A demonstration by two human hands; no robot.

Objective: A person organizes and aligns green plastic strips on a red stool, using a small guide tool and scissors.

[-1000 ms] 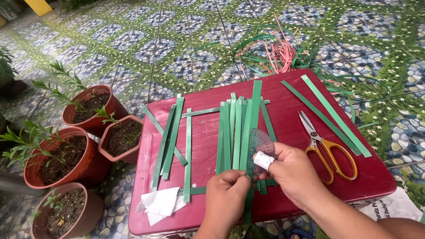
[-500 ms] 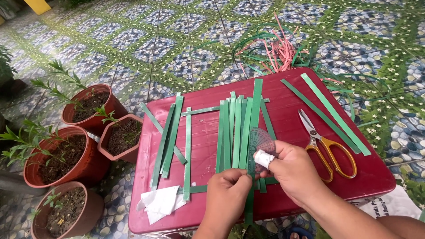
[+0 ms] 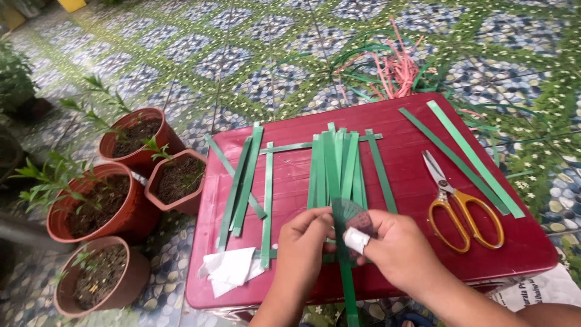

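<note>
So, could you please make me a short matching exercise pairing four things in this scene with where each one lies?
Things:
1. scissors
2. white paper scrap
3. pink strips
4. plant pots

Places:
A. on the tiled floor beyond the red table
B. near the table's front left corner
C. on the floor left of the table
D. on the table's right side

Pairs: 1-D, 2-B, 3-A, 4-C

One package shows: a white plastic bag or sack with dark printed lettering [image 3: 538, 293], at the lower right of the frame. It lies flat on the floor, partly tucked under the corner of the dark red bench [image 3: 290, 175]. No labels, signs or screens appear elsewhere.
</note>
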